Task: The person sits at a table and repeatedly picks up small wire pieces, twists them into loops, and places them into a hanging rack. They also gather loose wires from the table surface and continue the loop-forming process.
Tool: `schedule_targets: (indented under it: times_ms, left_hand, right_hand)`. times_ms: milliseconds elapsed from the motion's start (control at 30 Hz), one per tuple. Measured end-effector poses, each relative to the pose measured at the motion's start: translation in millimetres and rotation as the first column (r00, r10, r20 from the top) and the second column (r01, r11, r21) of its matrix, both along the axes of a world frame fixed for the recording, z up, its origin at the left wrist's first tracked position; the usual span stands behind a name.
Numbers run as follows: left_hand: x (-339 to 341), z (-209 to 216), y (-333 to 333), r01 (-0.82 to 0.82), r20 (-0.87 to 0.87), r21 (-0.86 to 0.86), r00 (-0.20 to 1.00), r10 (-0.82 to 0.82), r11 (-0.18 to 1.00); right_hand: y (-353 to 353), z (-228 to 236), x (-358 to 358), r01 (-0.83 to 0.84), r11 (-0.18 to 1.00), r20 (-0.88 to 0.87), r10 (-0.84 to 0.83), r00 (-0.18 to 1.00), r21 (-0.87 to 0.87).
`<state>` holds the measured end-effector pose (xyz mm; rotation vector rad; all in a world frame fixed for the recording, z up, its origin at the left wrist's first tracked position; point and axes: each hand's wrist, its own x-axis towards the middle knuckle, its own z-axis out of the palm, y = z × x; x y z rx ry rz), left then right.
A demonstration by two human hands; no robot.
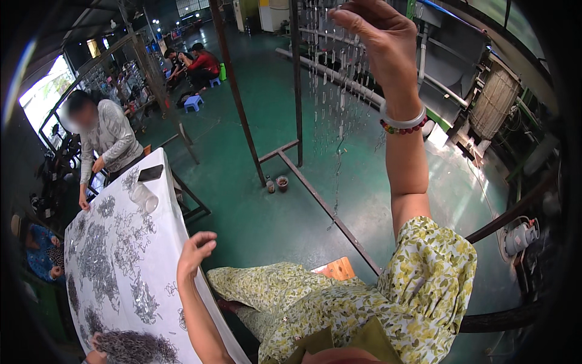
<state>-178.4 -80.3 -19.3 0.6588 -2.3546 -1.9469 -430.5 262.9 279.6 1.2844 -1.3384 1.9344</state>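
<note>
My right hand (385, 39) is raised high at the upper edge, beside a hanging curtain of thin strands (324, 79) with small shiny links. Its fingers are bent together at the strands; what they hold, if anything, is too small to make out. Over the white-covered table (171, 209) hovers my left hand (195, 252), fingers loosely bent and apart, with nothing visible in them. Below and left of it lie heaps of small metal wire pieces (100, 261). A dark tangled pile (136, 346) sits at the near end, where another person's hand (95, 346) touches it.
Dark metal posts (236, 91) and a low floor bar (321, 200) stand ahead. The table also bears a phone (150, 173) and a clear cup (144, 197). A person in grey (112, 133) works across it. A wooden stool top (336, 268) is near my legs; a gas cylinder (520, 238) stands right.
</note>
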Motion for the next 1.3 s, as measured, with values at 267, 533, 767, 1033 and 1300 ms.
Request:
schedule_targets:
  times_ms: [267, 533, 767, 1033, 1300]
  left_hand:
    - [93.5, -134.9, -49.9, -0.354, 0.284, 0.039, 0.901, 0.329, 0.934]
    - [99.4, -149.8, -71.7, -0.315, 0.143, 0.415, 0.949, 0.281, 0.854]
    - [112.7, -145.2, -69.9, -0.322, 0.115, 0.435, 0.946, 0.303, 0.841]
    - [106.5, -149.6, -66.4, -0.287, 0.087, 0.465, 0.956, 0.279, 0.837]
    - [120.4, -143.6, -66.3, -0.234, 0.036, 0.404, 0.970, 0.240, 0.884]
  right_hand:
    - [63.8, 33.0, -50.7, 0.409, 0.908, -0.005, -0.411, 0.912, -0.090]
    - [110.3, 67.5, -120.1, 0.468, 0.873, 0.020, -0.470, 0.882, -0.140]
    - [114.0, 87.6, -135.0, 0.446, 0.883, 0.112, -0.433, 0.894, -0.143]
    - [165.6, 113.9, -219.1, 0.464, 0.885, 0.082, -0.460, 0.884, -0.033]
    - [157.8, 102.1, -223.5, 0.482, 0.862, -0.132, -0.466, 0.875, 0.156]
